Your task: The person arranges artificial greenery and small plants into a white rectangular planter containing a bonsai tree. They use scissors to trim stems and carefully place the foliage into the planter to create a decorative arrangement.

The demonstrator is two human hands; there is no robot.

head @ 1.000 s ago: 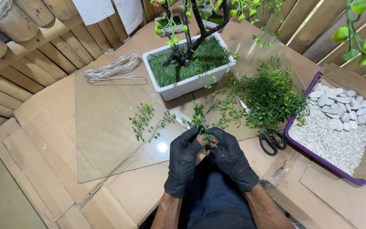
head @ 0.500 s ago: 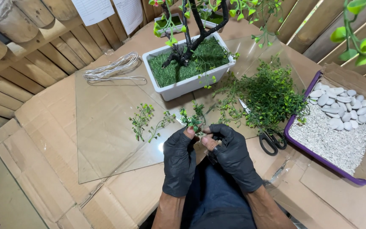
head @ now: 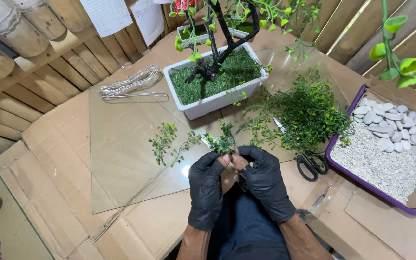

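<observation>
**Inspector:** Start nearest you. What do your hands have?

**Operator:** You tell me.

**Inspector:** Your left hand (head: 207, 188) and right hand (head: 266, 180), both in black gloves, meet at the fingertips just above your lap. Both are pinched closed on one small green sprig (head: 222, 142), which stands up from your fingers over the near edge of the glass sheet (head: 121, 159).

**Operator:** And around them?

**Inspector:** Two loose sprigs (head: 162, 142) lie flat on the glass just left of your left hand, apart from it. Right of your right hand, black-handled scissors (head: 309, 166) lie on the table (head: 49, 144), which is covered in cardboard; their blades run under a heap of greenery (head: 309, 113).

**Operator:** Further out?

**Inspector:** At your far right, a purple tray (head: 362, 183) holds white gravel with white pebbles (head: 391, 120) at its far end. Beyond the glass stands a white planter (head: 217, 101), turf inside, a dark-branched artificial tree (head: 222, 36) rising from it. Left of the planter, a coil of pale wire (head: 131, 84) rests at the sheet's far edge. A second planter sits behind, mostly hidden.
</observation>
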